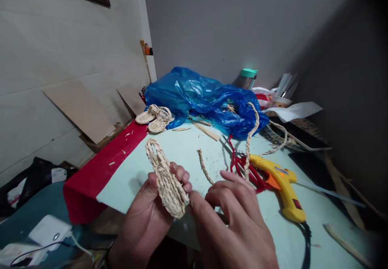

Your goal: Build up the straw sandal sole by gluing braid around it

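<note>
The left hand is closed around a small woven sole, thumb on one long edge and fingertips on the other, holding it tilted with its looped end pointing away. The right hand is bent just to the right of it, thumb and forefinger at the sole's lower edge; whether they pinch it or only touch it cannot be told. Well to the left of the left hand, and lower, a white device with a cable lies on a teal surface.

Right of the right hand, a yellow glue gun rests on the pale green tabletop, and red-handled scissors lie between the two. Just beyond the right hand is a short piece of braid; a longer braid runs from behind its fingers up to the blue bag.

Beyond the left hand, a pair of woven sandals sits near the red cloth at the left edge. Farther off, past both hands, lies the crumpled blue bag, with a green-lidded container behind its right part.
</note>
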A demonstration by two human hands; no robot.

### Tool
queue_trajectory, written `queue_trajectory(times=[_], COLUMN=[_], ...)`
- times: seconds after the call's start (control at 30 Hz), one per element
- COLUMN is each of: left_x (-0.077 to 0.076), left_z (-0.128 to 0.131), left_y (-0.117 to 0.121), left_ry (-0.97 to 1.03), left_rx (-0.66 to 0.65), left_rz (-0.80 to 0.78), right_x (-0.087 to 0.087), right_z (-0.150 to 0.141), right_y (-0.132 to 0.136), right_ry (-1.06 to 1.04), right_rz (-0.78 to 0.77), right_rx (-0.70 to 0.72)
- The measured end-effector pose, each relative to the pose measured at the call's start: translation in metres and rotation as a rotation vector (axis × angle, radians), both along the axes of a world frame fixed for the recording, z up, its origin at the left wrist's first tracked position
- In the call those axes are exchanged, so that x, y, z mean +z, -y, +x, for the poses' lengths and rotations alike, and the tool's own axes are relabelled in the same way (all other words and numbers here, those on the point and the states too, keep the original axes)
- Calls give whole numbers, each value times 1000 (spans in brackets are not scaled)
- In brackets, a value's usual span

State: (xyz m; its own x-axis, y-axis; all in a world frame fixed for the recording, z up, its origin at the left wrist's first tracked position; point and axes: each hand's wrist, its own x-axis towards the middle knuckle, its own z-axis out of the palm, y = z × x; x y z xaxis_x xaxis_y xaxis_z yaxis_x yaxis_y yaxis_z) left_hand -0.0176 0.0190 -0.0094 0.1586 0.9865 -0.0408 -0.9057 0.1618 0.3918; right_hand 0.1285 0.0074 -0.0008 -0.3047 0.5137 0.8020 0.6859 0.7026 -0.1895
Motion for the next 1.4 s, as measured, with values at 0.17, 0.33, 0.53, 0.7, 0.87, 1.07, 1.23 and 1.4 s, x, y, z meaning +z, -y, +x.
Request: queue_trajectory(times=[0.17,0.33,0.53,0.7,0.87,1.07,1.23,1.4], left_x=[-5,-10,-16,-15,-17,-17,-13,-4], left_z=[0,0,5,9,10,13,11,-6], left_y=[1,4,4,3,5,10,15,18], left_ry=[8,62,127,142,198,161,-45,-228], left_rx=[17,-18,-68,-67,-157,-178,-122,-151], left_rz=[-27,-55,-60,-40,-35,3,-28,27], right_x=[1,3,-2,-13,-11,5,13,19], right_z=[6,16,19,14,7,15,31,47], right_y=[4,0,1,4,4,1,3,6], right_ry=[3,52,109,150,121,166,150,187], right_rz=[-85,-7,-9,59,107,170,94,37], right_rx=[-64,25,52,8,-69,-87,17,91])
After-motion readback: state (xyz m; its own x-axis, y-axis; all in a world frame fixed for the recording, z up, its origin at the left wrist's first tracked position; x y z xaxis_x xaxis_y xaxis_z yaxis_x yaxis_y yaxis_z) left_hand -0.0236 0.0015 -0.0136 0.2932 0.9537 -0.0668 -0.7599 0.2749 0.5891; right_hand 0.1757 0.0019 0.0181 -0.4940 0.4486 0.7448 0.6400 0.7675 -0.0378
